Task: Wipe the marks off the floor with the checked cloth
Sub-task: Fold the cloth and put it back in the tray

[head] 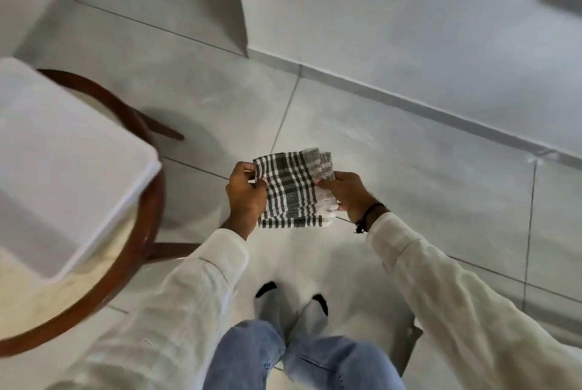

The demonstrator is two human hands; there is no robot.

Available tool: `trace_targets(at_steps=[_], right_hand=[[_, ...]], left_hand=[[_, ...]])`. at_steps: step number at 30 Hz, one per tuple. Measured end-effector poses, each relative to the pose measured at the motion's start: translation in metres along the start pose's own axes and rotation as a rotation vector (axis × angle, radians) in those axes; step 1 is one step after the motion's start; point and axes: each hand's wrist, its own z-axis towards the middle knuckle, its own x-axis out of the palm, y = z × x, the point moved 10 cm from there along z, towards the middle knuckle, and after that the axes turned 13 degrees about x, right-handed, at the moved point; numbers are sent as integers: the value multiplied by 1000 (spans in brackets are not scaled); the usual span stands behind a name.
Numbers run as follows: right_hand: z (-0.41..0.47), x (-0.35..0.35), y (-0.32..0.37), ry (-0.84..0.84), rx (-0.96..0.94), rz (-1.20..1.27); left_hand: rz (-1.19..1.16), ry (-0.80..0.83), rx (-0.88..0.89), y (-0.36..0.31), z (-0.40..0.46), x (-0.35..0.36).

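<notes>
hands, left hand and right hand, each hold a grip pinched on the folded checked cloth above the floor; best keep it folded flat before crouching to wipe.

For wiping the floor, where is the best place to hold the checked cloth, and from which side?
The checked cloth is folded into a flat pad, held at its side edges by the left hand and the right hand. Probably best: one hand from above, palm flat on the middle, fingers over the far edge, so the layers stay together.
</notes>
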Motion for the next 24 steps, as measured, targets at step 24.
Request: trace_targets(at_steps=[24], right_hand=[[-67, 481, 196, 90, -368, -778]], left_hand=[[-42, -415, -317, 111, 87, -412]])
